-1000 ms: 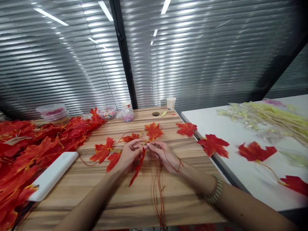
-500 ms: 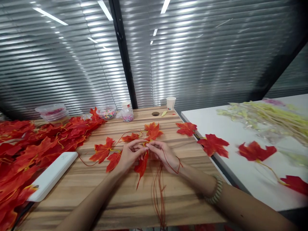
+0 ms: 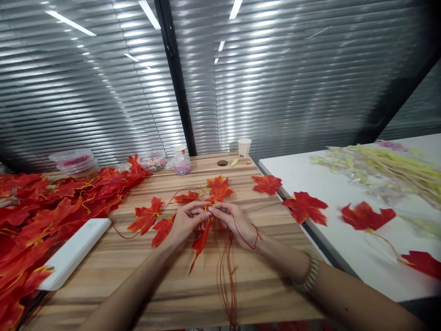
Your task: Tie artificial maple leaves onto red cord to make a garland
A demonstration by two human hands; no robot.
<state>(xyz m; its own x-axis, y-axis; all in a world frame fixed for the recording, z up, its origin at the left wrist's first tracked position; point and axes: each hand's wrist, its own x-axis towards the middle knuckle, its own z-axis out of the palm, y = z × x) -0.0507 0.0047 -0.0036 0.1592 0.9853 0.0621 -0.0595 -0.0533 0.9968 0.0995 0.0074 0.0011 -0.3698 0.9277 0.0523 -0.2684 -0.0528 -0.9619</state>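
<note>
**Over the middle of the wood-grained counter [image 3: 165,289], your two hands meet on a hanging leaf**

In front of you, your left hand [image 3: 186,223] is closed, its thumb and fingers pinching the yellow stem [image 3: 206,208] of a red-orange artificial maple leaf [image 3: 200,241]. Your right hand [image 3: 239,225] is closed too, its fingertips just beside the left's at the stem; you cannot tell exactly what they grip. The leaf hangs below your fingertips, its long axis running down toward you and slightly left, with its narrow tip pointing at your side of the counter. It is turned partly edge-on.

A thin red cord [image 3: 240,232] crosses your right hand to the wrist, and long red strands [image 3: 227,280] trail toward your near edge. Just beyond your fingers lies an orange-red leaf [image 3: 219,187]; two more red leaves [image 3: 146,216] sit left of your left hand. On your far left, a white plastic rectangular device [image 3: 77,253] slants beside a large heap of red leaves [image 3: 69,197]. To your right, other red leaves [image 3: 305,208] form a line reaching onto the white counter [image 3: 292,172].
</note>
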